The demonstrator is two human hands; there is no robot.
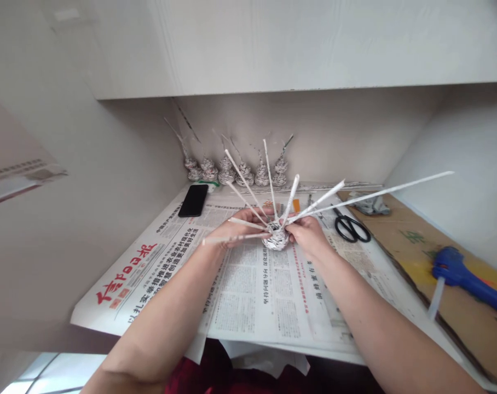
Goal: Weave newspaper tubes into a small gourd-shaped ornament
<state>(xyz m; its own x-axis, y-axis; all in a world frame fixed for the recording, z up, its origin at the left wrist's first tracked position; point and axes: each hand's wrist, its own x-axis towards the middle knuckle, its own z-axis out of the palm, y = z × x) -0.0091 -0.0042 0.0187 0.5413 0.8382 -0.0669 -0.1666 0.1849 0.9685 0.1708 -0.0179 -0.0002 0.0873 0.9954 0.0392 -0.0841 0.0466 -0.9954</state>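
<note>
Between my hands, above the newspaper, is a small round woven paper basket (276,238) with several rolled-paper strips (270,178) fanning out from its rim. My left hand (242,227) is closed around its left and far side, partly hidden by the strips. At the right rim, my right hand (306,232) pinches the base of a strip with thumb and fingers. One long paper strip (380,192) runs from there far out to the right. Other strips point away from me and to the left.
Several woven paper gourds (226,171) stand along the back wall. A phone (193,201) lies on the newspaper (248,306) at the left. To the right are black-handled scissors (352,228), crumpled paper (369,203) and a blue glue gun (466,271) on cardboard (400,241). An overhead shelf (298,49) hangs above.
</note>
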